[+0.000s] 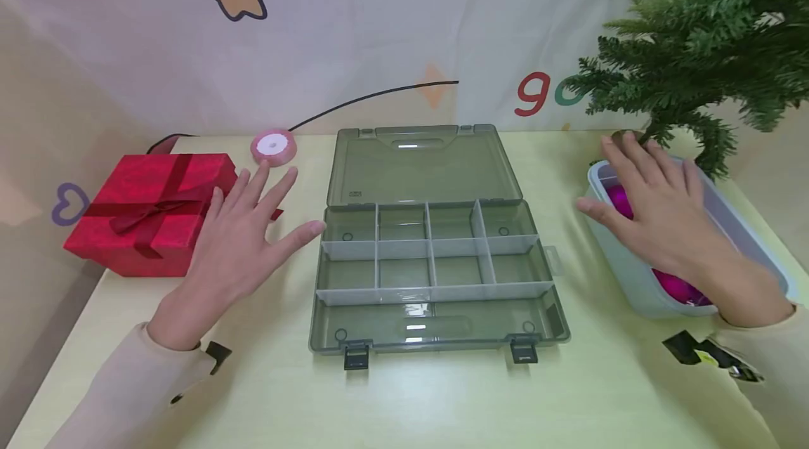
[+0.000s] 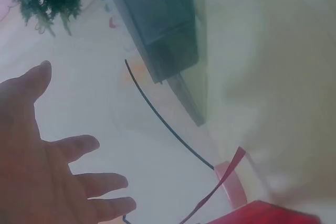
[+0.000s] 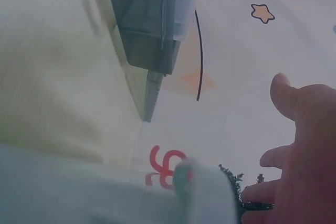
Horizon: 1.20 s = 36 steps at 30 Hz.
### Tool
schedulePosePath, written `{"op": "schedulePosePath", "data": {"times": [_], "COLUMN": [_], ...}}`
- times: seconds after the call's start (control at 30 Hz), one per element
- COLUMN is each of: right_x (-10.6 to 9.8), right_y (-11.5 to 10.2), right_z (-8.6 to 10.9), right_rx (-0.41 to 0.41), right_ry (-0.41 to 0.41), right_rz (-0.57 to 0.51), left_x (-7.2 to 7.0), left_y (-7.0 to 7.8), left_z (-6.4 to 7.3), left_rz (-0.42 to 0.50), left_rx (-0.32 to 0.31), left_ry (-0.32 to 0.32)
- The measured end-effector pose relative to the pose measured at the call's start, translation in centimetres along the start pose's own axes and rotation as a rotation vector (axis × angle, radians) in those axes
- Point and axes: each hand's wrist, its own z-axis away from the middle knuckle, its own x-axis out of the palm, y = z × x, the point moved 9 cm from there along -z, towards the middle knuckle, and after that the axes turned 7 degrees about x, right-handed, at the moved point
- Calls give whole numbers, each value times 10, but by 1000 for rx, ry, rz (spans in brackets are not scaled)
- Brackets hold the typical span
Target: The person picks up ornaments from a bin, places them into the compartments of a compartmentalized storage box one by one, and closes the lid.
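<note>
My left hand (image 1: 243, 242) is spread with straight fingers beside a red gift box (image 1: 152, 217) with a dark red ribbon bow; it holds nothing. My right hand (image 1: 673, 224) hovers with extended fingers over a pale blue plastic bin (image 1: 622, 280), also holding nothing. Magenta shiny balls (image 1: 679, 287) show inside the bin, partly hidden under that hand. Between the hands lies a grey translucent compartment box (image 1: 436, 308), its lid (image 1: 423, 168) folded back. Its compartments hold nothing visible. In the left wrist view the palm and fingers of the left hand (image 2: 47, 166) appear apart from everything.
A pink ribbon spool (image 1: 274, 147) stands at the back, near the gift box. An artificial Christmas tree (image 1: 701, 48) rises at the right behind the bin. The light table (image 1: 436, 407) meets a printed cloth backdrop (image 1: 379, 27) at its far edge.
</note>
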Motion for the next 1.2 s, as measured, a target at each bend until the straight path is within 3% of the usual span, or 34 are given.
{"op": "schedulePosePath", "data": {"times": [0.33,0.6,0.97,1.2], "right_x": [-26,-37,-45,-46], "right_y": [9,27,61,76], "right_z": [8,12,20,26], "right_rx": [-75,-49,110,34], "right_ry": [26,8,15,130], "right_rz": [-124,-202,-235,-248], "left_x": [-3,8,34,44], "left_y": [5,-14,-32,-35], "left_z": [-2,0,2,3], "left_rz": [284,502,685,747], "left_rx": [18,-141,-262,-276], "left_ry": [26,28,-33,-50]}}
